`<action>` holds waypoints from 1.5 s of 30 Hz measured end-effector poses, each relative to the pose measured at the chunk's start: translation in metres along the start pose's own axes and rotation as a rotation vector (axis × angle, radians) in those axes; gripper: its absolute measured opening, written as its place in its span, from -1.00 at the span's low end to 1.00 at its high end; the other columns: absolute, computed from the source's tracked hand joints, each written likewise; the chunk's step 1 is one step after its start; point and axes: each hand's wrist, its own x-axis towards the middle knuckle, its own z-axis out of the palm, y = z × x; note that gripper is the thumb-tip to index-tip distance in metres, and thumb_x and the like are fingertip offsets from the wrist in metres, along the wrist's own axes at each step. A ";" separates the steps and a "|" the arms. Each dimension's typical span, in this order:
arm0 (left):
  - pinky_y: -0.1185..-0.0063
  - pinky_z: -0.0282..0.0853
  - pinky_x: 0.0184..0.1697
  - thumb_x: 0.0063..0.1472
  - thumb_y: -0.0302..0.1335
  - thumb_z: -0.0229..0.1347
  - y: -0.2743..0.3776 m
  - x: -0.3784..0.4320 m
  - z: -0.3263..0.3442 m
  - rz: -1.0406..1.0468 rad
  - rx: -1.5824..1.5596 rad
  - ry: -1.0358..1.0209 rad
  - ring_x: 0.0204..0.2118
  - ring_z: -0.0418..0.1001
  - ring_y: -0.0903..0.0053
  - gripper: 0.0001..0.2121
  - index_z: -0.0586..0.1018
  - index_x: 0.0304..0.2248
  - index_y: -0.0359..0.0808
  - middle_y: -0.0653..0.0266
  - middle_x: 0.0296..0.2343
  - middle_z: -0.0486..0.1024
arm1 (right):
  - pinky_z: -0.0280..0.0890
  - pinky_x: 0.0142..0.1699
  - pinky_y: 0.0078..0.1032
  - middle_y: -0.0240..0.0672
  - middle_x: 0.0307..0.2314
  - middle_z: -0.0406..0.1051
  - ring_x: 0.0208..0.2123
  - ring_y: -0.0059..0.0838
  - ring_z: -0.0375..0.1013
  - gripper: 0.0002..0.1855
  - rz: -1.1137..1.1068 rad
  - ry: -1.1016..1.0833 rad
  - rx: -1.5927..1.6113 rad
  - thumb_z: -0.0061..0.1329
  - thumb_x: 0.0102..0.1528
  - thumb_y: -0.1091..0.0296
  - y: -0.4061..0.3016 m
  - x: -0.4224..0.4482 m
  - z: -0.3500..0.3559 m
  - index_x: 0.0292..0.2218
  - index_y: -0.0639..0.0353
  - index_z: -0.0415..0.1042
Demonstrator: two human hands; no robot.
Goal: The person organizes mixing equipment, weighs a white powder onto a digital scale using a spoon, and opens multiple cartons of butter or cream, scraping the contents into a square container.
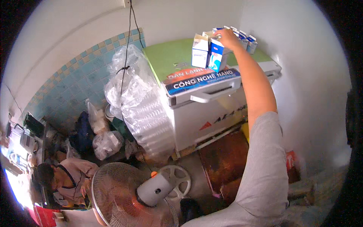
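My right hand (227, 38) reaches over a group of milk cartons on the green lid (167, 52) of a chest freezer. Its fingers touch the top of a carton at the back; whether they grip it is hard to tell. In front of it stand a white carton with an opened top (200, 55) and a blue and white carton (216, 58), close together near the lid's front edge. Several smaller blue and white cartons (251, 45) stand behind and to the right. My left hand is out of view.
A standing fan (156, 190) is below, near a seated person (71, 176) at lower left. Stacked clear plastic containers in a bag (141, 107) lean beside the freezer (198, 124). A black cord (123, 85) hangs before them. Plastic bags (107, 143) lie by the tiled wall.
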 end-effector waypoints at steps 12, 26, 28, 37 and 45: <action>0.33 0.33 -0.24 0.07 -0.31 -0.03 -0.019 -0.031 0.038 -0.169 0.027 -0.042 -0.34 0.39 0.33 -0.67 0.33 -0.21 -0.33 0.17 -0.35 0.35 | 0.16 -0.07 -0.48 -0.28 -0.20 0.35 -0.14 -0.41 0.30 -0.37 -0.107 -0.605 0.231 -0.04 -0.19 0.66 0.018 0.051 0.017 -0.07 -0.19 0.31; 0.34 0.35 -0.27 0.07 -0.31 -0.02 -0.107 -0.125 -0.100 -0.589 0.020 0.085 -0.38 0.38 0.38 -0.70 0.34 -0.25 -0.34 0.20 -0.44 0.33 | 0.19 -0.43 -0.41 -0.17 -0.63 0.37 -0.57 -0.40 0.33 -0.93 -0.426 -0.375 0.076 -0.16 -0.14 0.49 0.038 0.054 0.025 -0.57 0.27 0.36; 0.34 0.35 -0.27 0.07 -0.31 -0.02 -0.126 -0.144 -0.139 -0.673 0.002 0.100 -0.38 0.37 0.39 -0.70 0.34 -0.26 -0.34 0.20 -0.46 0.33 | 0.19 -0.43 -0.40 -0.04 -0.63 0.33 -0.57 -0.29 0.34 -0.93 -0.488 -0.283 0.041 -0.18 -0.19 0.52 0.044 0.054 0.027 -0.59 0.31 0.34; 0.33 0.30 -0.33 0.06 -0.16 -0.03 -0.236 -0.199 -0.263 -0.861 -0.057 0.193 -0.43 0.35 0.27 -0.61 0.34 -0.22 -0.29 0.20 -0.38 0.29 | 0.22 -0.44 -0.36 -0.08 -0.59 0.37 -0.53 -0.15 0.38 -0.85 -0.447 -0.109 -0.024 -0.17 -0.14 0.39 0.036 0.026 0.023 -0.53 0.20 0.43; 0.40 0.28 -0.47 0.05 -0.21 -0.02 -0.250 -0.157 -0.253 -0.959 -0.015 0.203 -0.51 0.31 0.36 -0.69 0.36 -0.29 -0.25 0.27 -0.46 0.29 | 0.24 -0.38 -0.37 -0.07 -0.53 0.40 -0.47 -0.17 0.41 -0.79 -0.413 -0.220 -0.020 -0.17 -0.09 0.39 -0.006 0.004 -0.028 -0.39 0.20 0.45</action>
